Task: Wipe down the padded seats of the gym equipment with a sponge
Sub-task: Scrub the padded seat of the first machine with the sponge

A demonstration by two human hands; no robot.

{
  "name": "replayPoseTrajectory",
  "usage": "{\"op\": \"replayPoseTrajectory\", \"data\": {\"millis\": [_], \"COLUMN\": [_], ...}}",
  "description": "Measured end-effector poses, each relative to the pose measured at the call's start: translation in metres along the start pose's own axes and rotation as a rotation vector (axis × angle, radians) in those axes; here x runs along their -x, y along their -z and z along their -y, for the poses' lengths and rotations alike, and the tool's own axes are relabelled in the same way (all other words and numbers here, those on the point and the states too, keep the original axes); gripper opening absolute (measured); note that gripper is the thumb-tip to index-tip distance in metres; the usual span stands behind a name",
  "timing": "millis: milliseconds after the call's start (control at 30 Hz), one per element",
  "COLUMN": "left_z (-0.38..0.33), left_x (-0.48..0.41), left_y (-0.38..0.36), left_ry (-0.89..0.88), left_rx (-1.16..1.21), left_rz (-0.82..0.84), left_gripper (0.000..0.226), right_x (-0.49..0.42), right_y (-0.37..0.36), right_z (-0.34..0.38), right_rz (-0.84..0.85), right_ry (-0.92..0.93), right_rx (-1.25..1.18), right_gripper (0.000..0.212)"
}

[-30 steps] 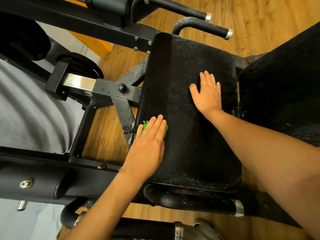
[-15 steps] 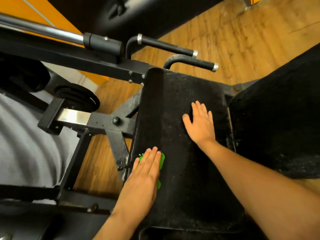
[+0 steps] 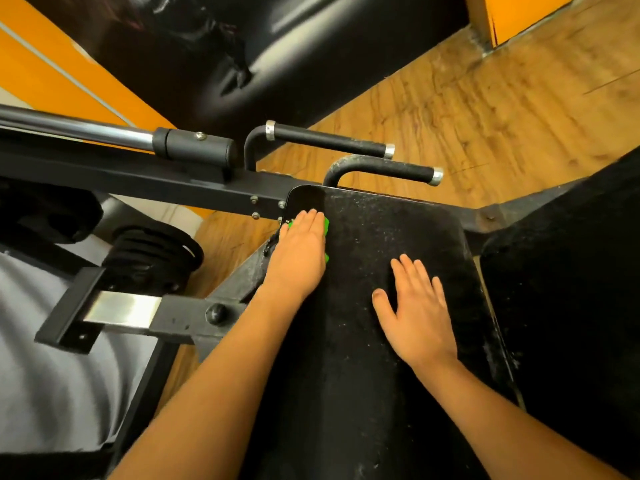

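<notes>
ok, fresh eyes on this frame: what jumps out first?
The bright green sponge peeks from under the left hand, pressed flat at the far left corner of the black padded seat. The right hand lies flat mid-seat, to the right. Past the far edge, two black handles with chrome caps jut over the wooden floor.

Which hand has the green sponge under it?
The left hand. It presses flat on the sponge near the seat's far left corner. The right hand lies flat on the bare seat with nothing under it.
</notes>
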State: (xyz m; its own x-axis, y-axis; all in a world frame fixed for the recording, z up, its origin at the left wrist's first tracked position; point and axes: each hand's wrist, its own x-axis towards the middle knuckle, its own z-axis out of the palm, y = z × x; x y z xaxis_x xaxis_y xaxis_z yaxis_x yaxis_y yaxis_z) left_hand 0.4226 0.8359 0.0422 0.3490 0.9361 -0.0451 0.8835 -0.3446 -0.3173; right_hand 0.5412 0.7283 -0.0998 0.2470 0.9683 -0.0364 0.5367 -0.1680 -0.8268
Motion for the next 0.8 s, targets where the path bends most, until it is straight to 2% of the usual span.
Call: {"op": "replayPoseTrajectory", "data": {"millis": [333,800], "left_z": [0.003,0.001], "left_x": [-0.088,-0.079], "left_y": [0.002,-0.005], "left_ry": [-0.036,-0.060], "left_rx": [0.023,-0.079], "left_rz": [-0.040,-0.039], "left_gripper": [0.036,0.035], "right_x": [0.000,0.002], "right_y": [0.000,0.002], "right_z": [-0.001,-0.001], "right_rz": [-0.002,0.018], "right_ry": [0.019,0.013], "right_rx": [-0.033,-0.065], "right_gripper": [0.069,0.068]}}
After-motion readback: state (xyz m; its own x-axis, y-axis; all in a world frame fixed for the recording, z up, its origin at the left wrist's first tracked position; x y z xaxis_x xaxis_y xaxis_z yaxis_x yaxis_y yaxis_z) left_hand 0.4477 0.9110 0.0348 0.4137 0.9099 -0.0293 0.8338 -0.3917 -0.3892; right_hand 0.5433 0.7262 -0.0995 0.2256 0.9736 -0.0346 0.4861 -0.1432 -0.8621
